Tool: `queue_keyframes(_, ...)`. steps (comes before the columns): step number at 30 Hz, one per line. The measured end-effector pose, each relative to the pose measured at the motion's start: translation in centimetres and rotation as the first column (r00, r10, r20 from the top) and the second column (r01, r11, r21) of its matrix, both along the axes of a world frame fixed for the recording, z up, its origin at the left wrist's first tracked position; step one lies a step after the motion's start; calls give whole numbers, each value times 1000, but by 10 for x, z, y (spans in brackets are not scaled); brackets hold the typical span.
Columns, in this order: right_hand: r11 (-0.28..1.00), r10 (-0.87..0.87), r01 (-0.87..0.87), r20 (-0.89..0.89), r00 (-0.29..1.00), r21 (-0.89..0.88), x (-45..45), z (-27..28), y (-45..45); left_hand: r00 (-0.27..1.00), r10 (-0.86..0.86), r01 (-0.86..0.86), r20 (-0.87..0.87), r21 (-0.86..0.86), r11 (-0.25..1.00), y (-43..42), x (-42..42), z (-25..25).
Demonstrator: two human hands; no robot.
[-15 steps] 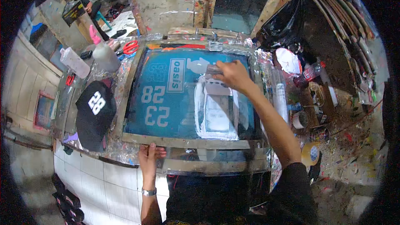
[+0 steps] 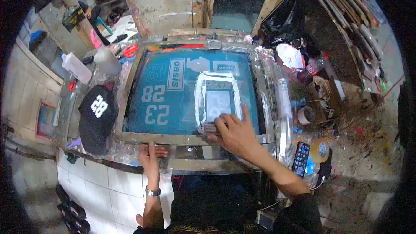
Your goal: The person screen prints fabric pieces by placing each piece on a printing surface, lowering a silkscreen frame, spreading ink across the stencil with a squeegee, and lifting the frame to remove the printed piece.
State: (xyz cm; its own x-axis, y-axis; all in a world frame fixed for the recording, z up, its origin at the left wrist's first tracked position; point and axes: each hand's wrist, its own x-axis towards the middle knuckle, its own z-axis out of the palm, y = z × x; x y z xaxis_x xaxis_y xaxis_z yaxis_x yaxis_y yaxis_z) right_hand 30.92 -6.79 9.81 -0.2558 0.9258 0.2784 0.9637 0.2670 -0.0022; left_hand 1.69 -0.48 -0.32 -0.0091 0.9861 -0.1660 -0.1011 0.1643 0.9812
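A screen-printing screen (image 2: pixel 160 78) with blue-green mesh, "oasis" and number stencils lies in front of me. My right hand (image 2: pixel 236 134) is closed on a small squeegee (image 2: pixel 210 128) at the near edge of the mesh; most of the squeegee is hidden under the fingers. White ink (image 2: pixel 200 99) forms a rough rectangle around a pale stencil area just beyond that hand. At the front bar of the wooden frame (image 2: pixel 173 139), my left hand (image 2: pixel 151 154) touches the edge with its thumb, its other fingers stretched to the right. A black cap (image 2: pixel 97 117) marked 28 lies left of the screen.
Back left are a spray bottle (image 2: pixel 106 58), a white bottle (image 2: pixel 76 67) and red-handled scissors (image 2: pixel 131 50). To the right lie a phone (image 2: pixel 300 158), a tape roll (image 2: pixel 320 151) and a drink bottle (image 2: pixel 316 65). Part of a person (image 2: pixel 91 11) shows far left.
My right hand has pulled the squeegee from the far part of the screen to its near edge. White ink now shows near the front. My left hand stays at the frame.
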Motion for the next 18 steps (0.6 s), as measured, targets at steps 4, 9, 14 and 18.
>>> queue_keyframes(4,917,-227,268,-167,960,296,-15,32,-2,997,50,-40,-64,144,989,10,-3,44)
queue_keyframes(9,813,-217,218,-67,974,540,5,135,60,974,204,-104,-98,608,787,52,37,138)
queue_keyframes(14,852,-279,308,-130,951,424,31,210,109,810,192,216,-554,587,781,142,135,66)
queue_keyframes(18,882,-310,333,-123,943,332,46,238,126,308,467,489,-829,559,670,157,177,-9)
